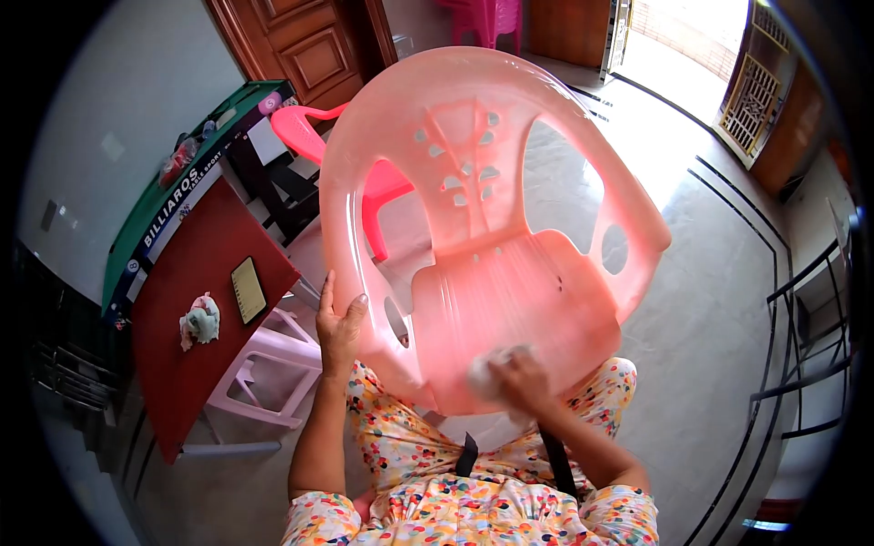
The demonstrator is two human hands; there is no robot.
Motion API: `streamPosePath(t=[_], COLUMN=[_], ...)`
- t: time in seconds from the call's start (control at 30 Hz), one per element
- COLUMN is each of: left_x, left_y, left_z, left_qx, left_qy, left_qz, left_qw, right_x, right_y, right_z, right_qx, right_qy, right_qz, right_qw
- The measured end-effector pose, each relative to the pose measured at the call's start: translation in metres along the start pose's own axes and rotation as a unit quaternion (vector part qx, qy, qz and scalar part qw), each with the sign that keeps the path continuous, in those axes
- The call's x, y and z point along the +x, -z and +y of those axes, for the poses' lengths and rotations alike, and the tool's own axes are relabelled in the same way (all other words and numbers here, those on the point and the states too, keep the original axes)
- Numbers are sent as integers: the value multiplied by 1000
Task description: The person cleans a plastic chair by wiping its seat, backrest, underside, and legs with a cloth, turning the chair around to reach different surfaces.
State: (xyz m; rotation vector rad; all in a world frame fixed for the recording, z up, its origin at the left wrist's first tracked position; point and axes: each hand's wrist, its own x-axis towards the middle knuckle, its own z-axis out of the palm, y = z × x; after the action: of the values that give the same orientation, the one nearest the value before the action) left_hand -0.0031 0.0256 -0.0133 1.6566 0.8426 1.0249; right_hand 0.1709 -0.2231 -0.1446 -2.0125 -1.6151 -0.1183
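A pink plastic armchair (473, 300) stands in front of my knees, its seat facing me and its backrest on the far side. My left hand (340, 329) grips the outer edge of the chair's left armrest, thumb and fingers around the rim. Over the front part of the seat, my right hand (523, 378) is closed on a whitish cloth (485, 375), pressed to the plastic. Motion blurs both the cloth and the fingers. The seat looks shiny and streaked, with a few small dark marks toward its right side.
To the left, a red table (196, 246) carries a phone (248, 289) and a crumpled cloth (200, 321). A light pink stool (269, 373) is beneath its edge. Behind are a billiards table (177, 182) and a brighter pink chair (296, 132). Black metal frames (810, 364) stand at right.
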Motion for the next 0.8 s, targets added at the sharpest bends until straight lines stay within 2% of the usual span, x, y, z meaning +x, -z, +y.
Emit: streamPosePath(t=[0.07, 0.17, 0.2, 0.23, 0.27, 0.3, 0.33, 0.37, 0.4, 0.47, 0.53, 0.57, 0.8], left_x=[1, 0, 1, 1, 1, 1, 2, 2, 2, 1, 1, 1, 2], left_y=[-1, -1, -1, -1, 0, 0, 0, 0, -1, -1, 0, 1, 1], left_z=[-2, 2, 1, 1, 0, -1, -1, -1, 0, 1, -2, -3, -3], left_qx=[3, 20, 17, 21, 25, 24, 25, 26, 27, 6, 3, -2, 5], left_qy=[-25, -20, -21, -22, -22, -24, -27, -30, -32, -6, -5, -3, -4], left_qz=[5, 8, 7, 11, 14, 14, 15, 17, 17, 10, 11, 10, 15], left_qw=[1000, 1000, 1000, 999, 999, 999, 999, 999, 999, 1000, 1000, 1000, 1000], right_x=[1, -3, 0, 0, -5, 4, 13, 16, 15, 13, 59, 65, 87], right_y=[25, 53, 52, 49, 45, 56, 63, 64, 51, 16, 85, 82, 59], right_z=[48, 95, 105, 112, 116, 97, 81, 70, 68, 66, -15, -29, -60], right_qx=[-163, -223, -23, 179, 178, 434, 655, 716, 717, 866, 914, 915, 896], right_qy=[-87, -124, -222, -308, -308, -373, -406, -402, -400, -361, -278, -276, -177], right_qz=[19, 68, 90, 107, 107, 114, 110, 98, 99, 74, 35, 33, 101], right_qw=[983, 964, 971, 928, 928, 812, 628, 563, 562, 338, 293, 293, 395])
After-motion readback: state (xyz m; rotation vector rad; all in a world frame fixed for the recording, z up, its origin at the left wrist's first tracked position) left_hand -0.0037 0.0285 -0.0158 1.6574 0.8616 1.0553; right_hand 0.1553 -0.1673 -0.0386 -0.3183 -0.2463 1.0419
